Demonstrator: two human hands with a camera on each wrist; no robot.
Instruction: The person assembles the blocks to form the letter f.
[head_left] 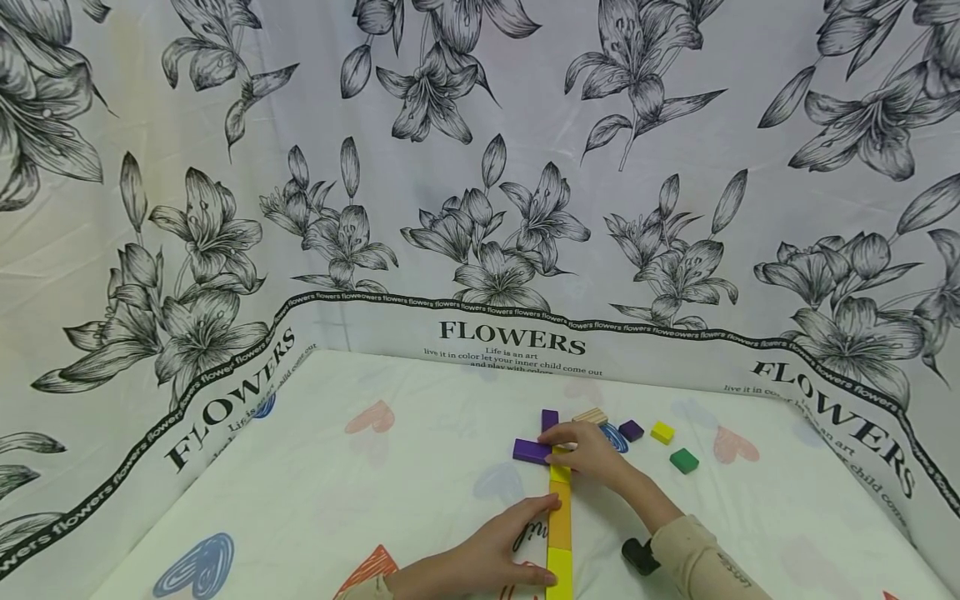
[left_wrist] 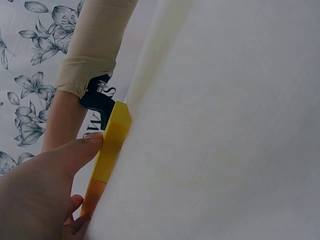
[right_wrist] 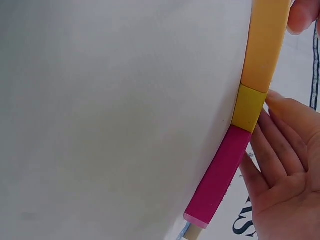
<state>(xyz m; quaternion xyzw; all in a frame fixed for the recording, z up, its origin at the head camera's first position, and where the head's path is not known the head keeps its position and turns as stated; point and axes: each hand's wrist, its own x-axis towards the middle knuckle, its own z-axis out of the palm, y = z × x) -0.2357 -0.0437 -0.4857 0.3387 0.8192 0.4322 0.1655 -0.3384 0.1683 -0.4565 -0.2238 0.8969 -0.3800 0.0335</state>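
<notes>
A line of blocks runs away from the person: a long yellow block (head_left: 558,571), an orange block (head_left: 560,518) and a short yellow block (head_left: 560,472). Purple blocks (head_left: 530,451) lie around its far end. Against the line's left side, the left hand (head_left: 491,546) rests with its thumb on the long yellow block and a finger at the orange one. At the far end is the right hand (head_left: 592,456), its thumb touching the short yellow block and its fingers rather straight. A magenta block (right_wrist: 217,175) adjoins the yellow in the right wrist view, mostly covered in the head view.
To the right of the line lie a plain wooden block (head_left: 590,417), a purple block (head_left: 631,430), a yellow block (head_left: 662,432) and a green block (head_left: 684,461). A heart-printed white cloth (head_left: 315,483) covers the surface. Flower-printed curtains (head_left: 487,333) surround it.
</notes>
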